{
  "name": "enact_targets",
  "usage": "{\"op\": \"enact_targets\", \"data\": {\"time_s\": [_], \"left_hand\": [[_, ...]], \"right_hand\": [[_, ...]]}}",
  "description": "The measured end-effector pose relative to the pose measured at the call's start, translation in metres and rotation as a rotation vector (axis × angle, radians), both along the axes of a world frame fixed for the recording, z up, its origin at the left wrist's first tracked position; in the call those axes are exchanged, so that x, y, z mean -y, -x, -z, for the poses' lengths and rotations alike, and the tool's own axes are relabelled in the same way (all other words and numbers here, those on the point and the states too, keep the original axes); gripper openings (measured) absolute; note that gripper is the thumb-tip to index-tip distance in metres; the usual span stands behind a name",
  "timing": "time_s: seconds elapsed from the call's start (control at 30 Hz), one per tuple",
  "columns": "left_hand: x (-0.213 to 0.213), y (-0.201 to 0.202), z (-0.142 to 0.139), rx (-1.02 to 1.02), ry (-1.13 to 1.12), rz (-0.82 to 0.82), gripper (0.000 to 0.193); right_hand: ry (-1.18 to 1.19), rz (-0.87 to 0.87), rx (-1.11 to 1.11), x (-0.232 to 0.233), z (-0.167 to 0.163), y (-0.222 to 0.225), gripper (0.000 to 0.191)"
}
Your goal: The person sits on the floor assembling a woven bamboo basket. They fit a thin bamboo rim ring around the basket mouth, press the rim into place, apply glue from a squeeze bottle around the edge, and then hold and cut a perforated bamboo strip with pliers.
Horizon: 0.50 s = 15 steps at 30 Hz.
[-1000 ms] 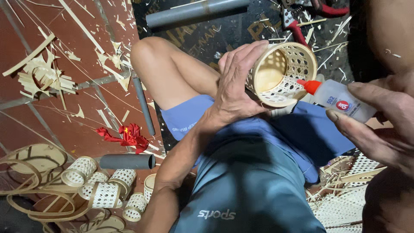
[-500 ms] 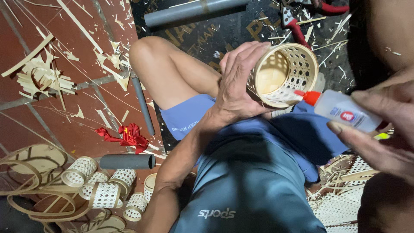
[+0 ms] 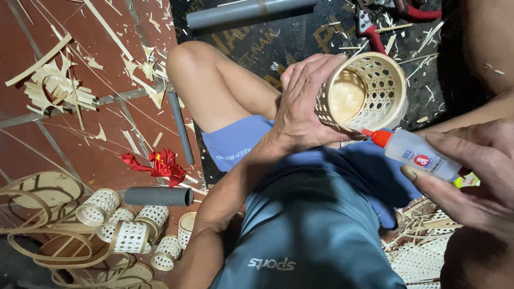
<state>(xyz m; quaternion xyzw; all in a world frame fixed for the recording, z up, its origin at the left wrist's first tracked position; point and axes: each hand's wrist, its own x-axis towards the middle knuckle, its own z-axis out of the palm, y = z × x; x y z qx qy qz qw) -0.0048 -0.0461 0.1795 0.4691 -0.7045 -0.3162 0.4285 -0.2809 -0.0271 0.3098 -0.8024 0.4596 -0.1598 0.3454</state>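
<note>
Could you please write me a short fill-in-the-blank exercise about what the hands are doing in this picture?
1. The left hand grips a woven ____ cup with its open end toward the camera.
2. The right hand holds a glue bottle whose nozzle cap is ____.
3. The nozzle touches the cup's ____.
4. A scrap of ____ cloth lies on the floor.

Missing words: cane; orange; rim; red
</note>
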Motion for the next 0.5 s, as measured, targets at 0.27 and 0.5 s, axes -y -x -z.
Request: {"op": "enact_targets", "data": {"time_s": [0.27, 0.5], "left_hand": [[0.001, -0.002, -0.002, -0.029, -0.004, 0.01, 0.117], [0.001, 0.001, -0.002, -0.029, 0.007, 0.017, 0.114]], "right_hand": [[-0.018, 0.058, 0.0, -0.003, -0.003, -0.004, 0.057], [-0.033, 0.062, -0.067, -0.011, -0.001, 0.003, 0.058]]}}
